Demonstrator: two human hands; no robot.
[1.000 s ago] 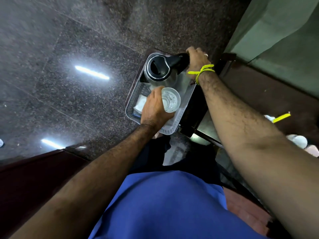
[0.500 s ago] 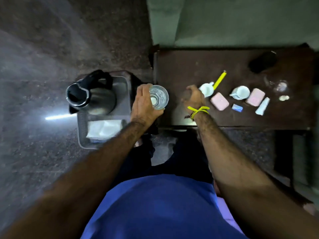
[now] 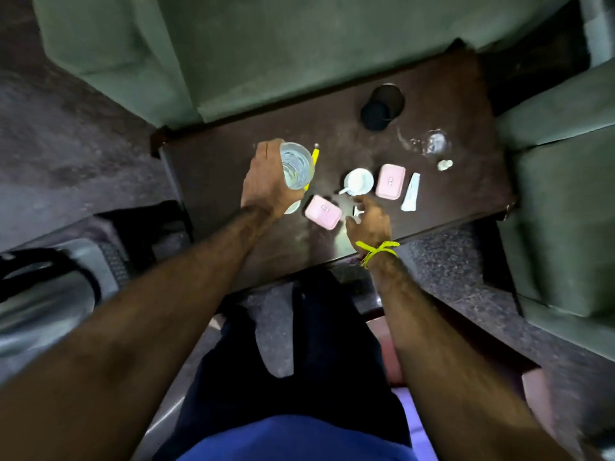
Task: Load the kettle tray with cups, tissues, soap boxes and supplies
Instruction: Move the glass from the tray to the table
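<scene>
Over the dark tabletop (image 3: 213,168), the left hand (image 3: 266,181) is held with the forearm stretched forward and the fingers curled round the side of a clear glass (image 3: 297,165), which is gripped upright with its mouth open to the camera. Behind the glass a yellow pen (image 3: 314,158) is partly hidden, its long axis running roughly away from the person. A pale round object (image 3: 293,207) is seen just under the left wrist, too hidden to be named.

To the right, the right hand (image 3: 371,221) is lowered close to the tabletop with the palm down and the fingers loosely spread; a small white item (image 3: 356,211) is seen at the fingertips, but whether it is pinched cannot be told. A yellow band (image 3: 377,251) is tied round that wrist.

Between the two hands a pink soap box (image 3: 322,211) is laid flat, its long axis slanted from upper left to lower right. A second pink soap box (image 3: 390,181) is laid beyond the right hand, its long axis pointing nearly away from the person. A small pale label is carried on each lid, but no writing can be read. A white cup (image 3: 359,181) is stood upright between the boxes, its handle turned to the left. A white sachet (image 3: 411,196) is laid just right of the far box, lengthwise away from the person.

At the left edge, off the tabletop, the kettle (image 3: 43,304) is seen on its grey tray (image 3: 111,257), both blurred.
</scene>
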